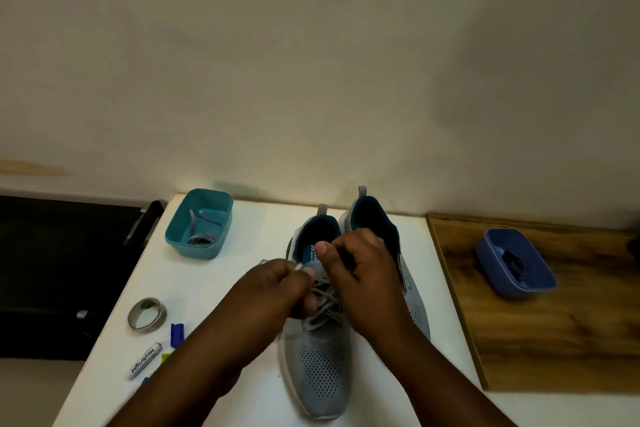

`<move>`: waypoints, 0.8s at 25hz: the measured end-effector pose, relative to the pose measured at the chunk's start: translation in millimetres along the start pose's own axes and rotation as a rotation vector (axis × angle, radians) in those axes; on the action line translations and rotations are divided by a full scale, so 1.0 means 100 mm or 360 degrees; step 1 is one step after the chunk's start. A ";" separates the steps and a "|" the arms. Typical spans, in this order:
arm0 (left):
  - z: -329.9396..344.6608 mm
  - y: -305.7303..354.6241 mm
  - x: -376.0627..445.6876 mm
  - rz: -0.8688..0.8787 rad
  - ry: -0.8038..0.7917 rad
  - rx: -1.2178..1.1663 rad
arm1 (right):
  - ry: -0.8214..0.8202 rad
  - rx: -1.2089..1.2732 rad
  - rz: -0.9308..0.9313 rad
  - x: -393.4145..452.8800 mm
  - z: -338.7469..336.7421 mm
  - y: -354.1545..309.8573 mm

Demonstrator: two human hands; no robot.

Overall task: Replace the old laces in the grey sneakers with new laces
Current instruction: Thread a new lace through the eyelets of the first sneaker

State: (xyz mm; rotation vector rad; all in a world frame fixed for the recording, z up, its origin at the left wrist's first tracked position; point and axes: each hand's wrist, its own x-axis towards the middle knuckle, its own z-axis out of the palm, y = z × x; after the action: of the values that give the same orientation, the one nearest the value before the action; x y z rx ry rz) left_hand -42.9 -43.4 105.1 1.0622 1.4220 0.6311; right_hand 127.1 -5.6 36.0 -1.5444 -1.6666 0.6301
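Grey sneaker (pixel 320 367) on white table (pixel 242 239), toe toward viewer, w/ grey lace (pixel 323 305) crossing mid-shoe directly under both hands. Left hand (pixel 277 288) & right hand (pixel 363 274) each pinch lace near tongue. Teal tub (pixel 199 222) back-left.

Two sneakers (pixel 320 357) stand side by side on the worktop (pixel 242 229); a tub (pixel 199 222) behind-left, tape (pixel 147 315) left, a second tub (pixel 515 262) right.

Both forearms are bare, no sleeves in view; the left hand (pixel 277 288) and right hand (pixel 363 274) wear nothing.
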 end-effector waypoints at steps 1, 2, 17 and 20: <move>0.04 0.06 -0.03 0.0026 -0.0054 -0.0479 | -0.0149 0.0324 -0.0041 -0.04 -0.02 -0.12; 0.08 0.09 -0.03 0.0058 -0.0068 -0.0913 | -0.0331 0.0619 -0.0020 -0.07 -0.04 -0.22; 0.27 -0.30 0.16 0.0376 0.0548 -0.0202 | -0.0549 0.0661 0.0182 -0.10 -0.09 -0.28; 0.27 -0.32 0.18 0.0284 0.0464 -0.0267 | -0.0450 0.0737 0.0355 -0.08 -0.08 -0.27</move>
State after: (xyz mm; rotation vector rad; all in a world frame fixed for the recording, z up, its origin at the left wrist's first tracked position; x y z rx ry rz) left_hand -22.8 -46.9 64.0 0.9988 1.5016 1.0506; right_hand 116.9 -18.1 59.8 -1.3490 -1.4152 1.3037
